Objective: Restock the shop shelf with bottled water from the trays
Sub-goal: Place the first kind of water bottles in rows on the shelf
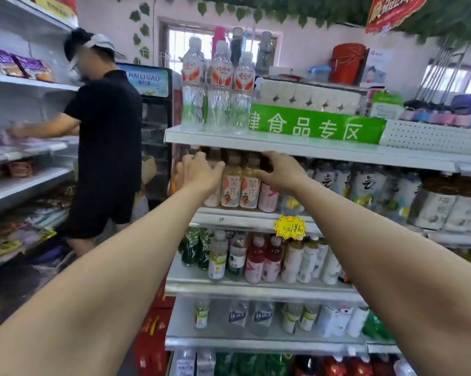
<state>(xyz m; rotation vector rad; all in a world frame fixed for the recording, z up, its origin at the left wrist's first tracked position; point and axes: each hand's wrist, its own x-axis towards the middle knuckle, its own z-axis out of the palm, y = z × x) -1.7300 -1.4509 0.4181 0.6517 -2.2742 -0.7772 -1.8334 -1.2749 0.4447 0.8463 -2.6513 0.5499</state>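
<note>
Three clear water bottles (pixel 218 85) with red-and-white labels stand upright at the left end of the white top shelf (pixel 283 146). Both my arms stretch out toward the shelf level just below it. My left hand (pixel 199 172) hovers in front of the tea bottles (pixel 239 185), fingers loosely curled, nothing in it. My right hand (pixel 280 172) is just under the shelf edge, its fingers bent over the tops of a pink bottle and its neighbours, hiding them; no bottle is seen gripped. No tray is in view.
A person in black (pixel 106 131) stands close at the left, working at the snack shelves (pixel 25 191). A drinks fridge (pixel 153 82) stands behind them. A green sign (pixel 315 126) and tissue packs fill the rest of the top shelf. Lower levels hold several drinks.
</note>
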